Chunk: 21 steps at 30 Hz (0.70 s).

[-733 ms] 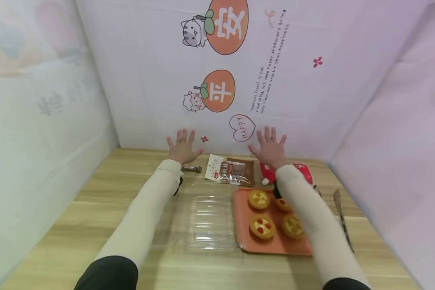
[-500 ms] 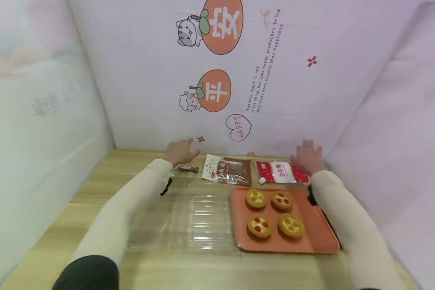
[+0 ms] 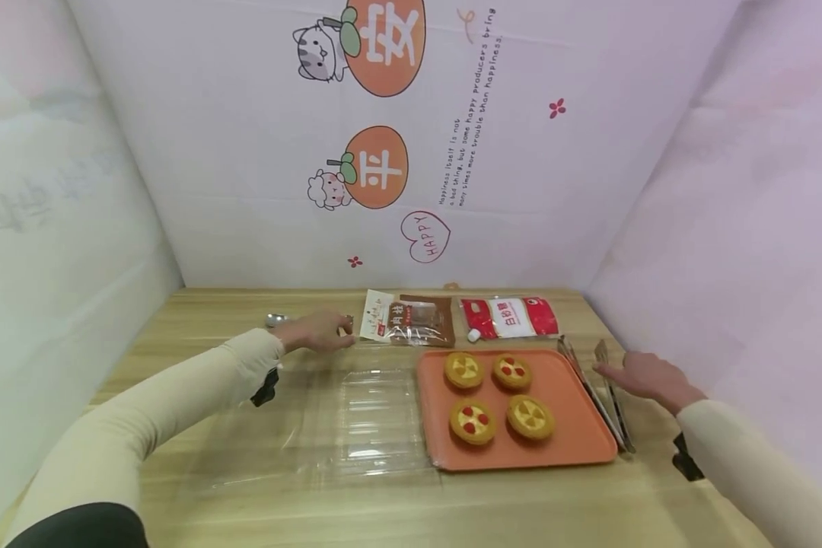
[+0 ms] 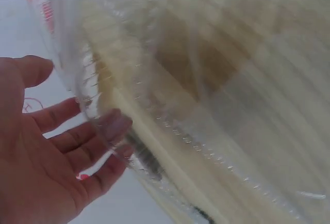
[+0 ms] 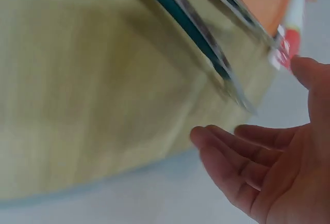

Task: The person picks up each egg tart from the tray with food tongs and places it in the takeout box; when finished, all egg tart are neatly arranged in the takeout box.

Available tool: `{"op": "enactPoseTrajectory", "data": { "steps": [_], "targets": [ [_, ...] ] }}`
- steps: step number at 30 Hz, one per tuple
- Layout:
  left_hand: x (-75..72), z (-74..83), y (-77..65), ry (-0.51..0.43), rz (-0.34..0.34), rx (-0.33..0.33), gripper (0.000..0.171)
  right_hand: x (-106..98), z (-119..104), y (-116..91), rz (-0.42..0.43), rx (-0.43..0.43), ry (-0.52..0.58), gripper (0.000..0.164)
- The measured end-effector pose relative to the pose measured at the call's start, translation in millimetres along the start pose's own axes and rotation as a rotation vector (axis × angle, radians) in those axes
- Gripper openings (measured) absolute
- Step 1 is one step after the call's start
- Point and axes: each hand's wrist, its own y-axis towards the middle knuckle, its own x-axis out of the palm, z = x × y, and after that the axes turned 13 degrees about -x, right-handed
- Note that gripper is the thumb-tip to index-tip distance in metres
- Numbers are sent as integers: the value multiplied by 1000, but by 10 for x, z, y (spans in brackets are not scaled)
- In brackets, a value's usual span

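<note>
My left hand (image 3: 318, 331) is low over the back of the table, palm down, behind a clear plastic clamshell box (image 3: 377, 415). It covers the middle of a metal spoon (image 3: 275, 320). In the left wrist view the fingers are loosely bent, with fingertips (image 4: 121, 123) overlapping the box's clear edge (image 4: 149, 105). On the far right, my right hand (image 3: 654, 378) is held beside metal tongs (image 3: 613, 403), thumb over their tip end. The right wrist view shows a gap between the relaxed right fingers (image 5: 221, 157) and the tongs (image 5: 206, 43), which have a teal inner strip.
An orange tray (image 3: 582, 434) with several tarts (image 3: 530, 417) lies between the hands. A brown spice packet (image 3: 421, 320) and a red-and-white pouch (image 3: 510, 317) lie along the back. White printed sheets (image 3: 507, 243) wall the table on the back and sides.
Both hands have come down from near the back wall. The right hand has swung right to the tongs; the left has lowered towards the clear box. The head view has turned slightly right.
</note>
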Motion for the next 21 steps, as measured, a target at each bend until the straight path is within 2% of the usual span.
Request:
{"op": "enactPoseTrajectory", "data": {
  "steps": [5,9,12,17,21],
  "targets": [
    [47,18,-3,-84,-13,26,28,210,-95,53,41,-15,74,77],
    [107,26,18,-86,-3,57,25,322,-127,82,72,-17,100,55],
    [157,34,47,-75,25,79,24,379,-114,92,97,-5,90,47],
    [202,17,59,-99,71,64,20,442,-90,149,113,4,112,52],
    [232,-23,56,-107,102,83,19,474,-73,216,135,13,146,50]
  ]
}}
